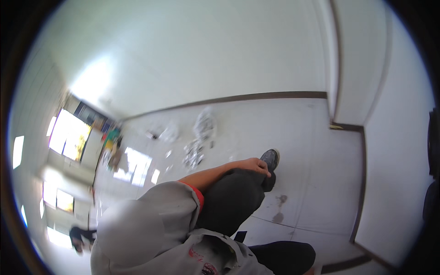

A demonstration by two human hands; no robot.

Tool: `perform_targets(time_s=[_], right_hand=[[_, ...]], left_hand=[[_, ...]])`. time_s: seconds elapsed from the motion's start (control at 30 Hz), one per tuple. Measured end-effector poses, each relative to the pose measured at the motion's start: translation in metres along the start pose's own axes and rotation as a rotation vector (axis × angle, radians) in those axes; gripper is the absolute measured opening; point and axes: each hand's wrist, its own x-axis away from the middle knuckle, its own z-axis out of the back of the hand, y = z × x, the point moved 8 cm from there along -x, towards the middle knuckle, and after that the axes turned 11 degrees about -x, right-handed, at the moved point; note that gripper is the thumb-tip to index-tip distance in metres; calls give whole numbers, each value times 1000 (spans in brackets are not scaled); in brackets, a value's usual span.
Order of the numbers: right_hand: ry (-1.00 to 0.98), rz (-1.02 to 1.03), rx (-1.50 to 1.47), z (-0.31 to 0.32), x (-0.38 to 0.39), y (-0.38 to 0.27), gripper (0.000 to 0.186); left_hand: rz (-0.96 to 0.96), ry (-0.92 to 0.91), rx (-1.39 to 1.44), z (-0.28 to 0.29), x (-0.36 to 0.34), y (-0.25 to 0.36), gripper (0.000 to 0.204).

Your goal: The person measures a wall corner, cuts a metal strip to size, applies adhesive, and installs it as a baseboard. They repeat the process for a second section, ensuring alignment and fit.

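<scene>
My left hand (259, 167) is at the lower part of my dark trouser leg (233, 192), its fingers curled on the cloth just above a dark shoe (271, 157). My grey shirt (146, 224) with red sleeve trim covers the lower middle of the view. At the bottom right, beside my other dark-clad leg (279, 256), a small bit of skin (310, 270) shows, perhaps my right hand, with no fingers to be made out.
Clear plastic bags (205, 123) and scattered small pieces (193, 153) lie on the pale floor (321, 183). Walls (389, 183) with dark skirting bound it. Mixed items (110, 144) are piled by windows at left; another person (80, 238) is at lower left.
</scene>
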Motion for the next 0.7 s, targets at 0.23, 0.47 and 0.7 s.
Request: perform_targets(time_s=[0.23,0.47,0.7], right_hand=[[-184,51,74,-27,-53,-72,34],[-181,-74,154,-57,-61,-118,32],[-143,-204,247,-49,-28,-169,30]], left_hand=[[227,111,173,-39,112,-190,27],[413,256,115,-94,142,-352,29],[548,1046,473,99,82,-516,35]])
